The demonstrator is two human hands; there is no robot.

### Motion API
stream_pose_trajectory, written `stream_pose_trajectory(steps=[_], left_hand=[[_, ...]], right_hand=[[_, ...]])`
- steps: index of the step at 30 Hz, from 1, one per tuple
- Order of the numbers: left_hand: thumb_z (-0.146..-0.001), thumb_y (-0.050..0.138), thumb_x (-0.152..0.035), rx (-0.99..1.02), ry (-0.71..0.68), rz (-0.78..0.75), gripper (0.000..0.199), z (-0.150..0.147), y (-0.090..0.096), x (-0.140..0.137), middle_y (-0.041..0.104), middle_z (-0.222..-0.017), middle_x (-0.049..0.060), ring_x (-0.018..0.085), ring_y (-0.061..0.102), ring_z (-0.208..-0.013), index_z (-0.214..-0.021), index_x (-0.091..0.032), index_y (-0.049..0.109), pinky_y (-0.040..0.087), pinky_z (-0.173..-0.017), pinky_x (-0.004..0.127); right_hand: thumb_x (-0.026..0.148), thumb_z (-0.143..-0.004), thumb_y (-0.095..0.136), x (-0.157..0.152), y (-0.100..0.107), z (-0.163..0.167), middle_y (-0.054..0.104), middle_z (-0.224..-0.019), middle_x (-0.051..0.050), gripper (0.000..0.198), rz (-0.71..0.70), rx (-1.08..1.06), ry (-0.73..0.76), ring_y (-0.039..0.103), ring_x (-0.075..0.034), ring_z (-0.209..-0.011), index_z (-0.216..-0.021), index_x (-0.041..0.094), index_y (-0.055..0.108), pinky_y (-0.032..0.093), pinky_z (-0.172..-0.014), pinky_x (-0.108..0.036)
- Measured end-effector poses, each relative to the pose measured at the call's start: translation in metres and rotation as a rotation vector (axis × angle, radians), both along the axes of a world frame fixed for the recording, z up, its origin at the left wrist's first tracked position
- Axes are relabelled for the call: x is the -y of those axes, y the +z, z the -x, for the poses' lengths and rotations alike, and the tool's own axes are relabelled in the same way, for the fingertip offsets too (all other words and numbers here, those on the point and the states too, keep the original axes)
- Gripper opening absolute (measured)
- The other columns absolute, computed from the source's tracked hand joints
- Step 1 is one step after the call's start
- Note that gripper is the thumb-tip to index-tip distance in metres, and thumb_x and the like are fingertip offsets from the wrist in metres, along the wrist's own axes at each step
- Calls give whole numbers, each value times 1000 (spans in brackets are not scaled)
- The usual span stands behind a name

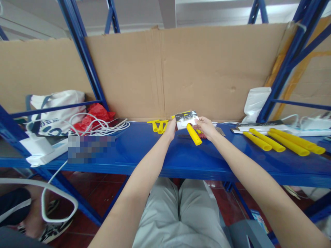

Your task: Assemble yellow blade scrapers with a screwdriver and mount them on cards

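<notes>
Over the blue shelf, my left hand (171, 128) and my right hand (206, 127) grip opposite sides of a black-and-white packaging card (183, 121). From the card, a yellow tubular handle (194, 135) slants down towards me; how the two are joined is hard to see. Behind my left hand lie several yellow T-shaped tools (155, 126), partly hidden by it. Beneath the handle and my right hand, a red-handled tool (204, 136) with a thin dark shaft rests on the shelf, mostly covered.
Several yellow tubes (289, 144) lie at the right, beside flat packages (258, 127) and a white pouch (256, 103). At the left are a cloth bag (59, 103), a red plastic bag (98, 112), coiled white cables (111, 127) and a power strip (54, 151). Cardboard (207, 69) walls the back.
</notes>
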State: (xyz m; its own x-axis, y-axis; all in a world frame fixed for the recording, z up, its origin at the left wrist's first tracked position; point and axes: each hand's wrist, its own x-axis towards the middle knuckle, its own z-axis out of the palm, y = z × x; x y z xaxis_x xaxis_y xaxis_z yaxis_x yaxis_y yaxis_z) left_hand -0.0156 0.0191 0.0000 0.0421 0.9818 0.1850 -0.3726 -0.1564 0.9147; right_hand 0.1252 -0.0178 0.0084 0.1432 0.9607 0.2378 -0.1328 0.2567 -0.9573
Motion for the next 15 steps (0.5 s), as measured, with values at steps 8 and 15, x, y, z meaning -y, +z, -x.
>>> stream_pose_trajectory(steps=[8, 15], left_hand=[[-92, 36, -45, 128, -212, -1, 47, -3, 10, 17, 71, -104, 7, 23, 62, -108, -113, -15, 66, 44, -97, 35], [-82, 58, -41, -10, -75, -127, 36, 1, 1, 9, 71, -99, 10, 24, 62, -105, -102, -14, 69, 43, -95, 34]], right_hand=[[11, -88, 49, -7, -5, -3, 66, -66, 2, 18, -20, -7, -43, 64, -6, -55, -72, 18, 47, 53, -60, -18], [7, -89, 45, -8, -4, -3, 65, -64, 3, 20, -32, -57, -74, 65, -6, -55, -72, 18, 47, 53, -63, -19]])
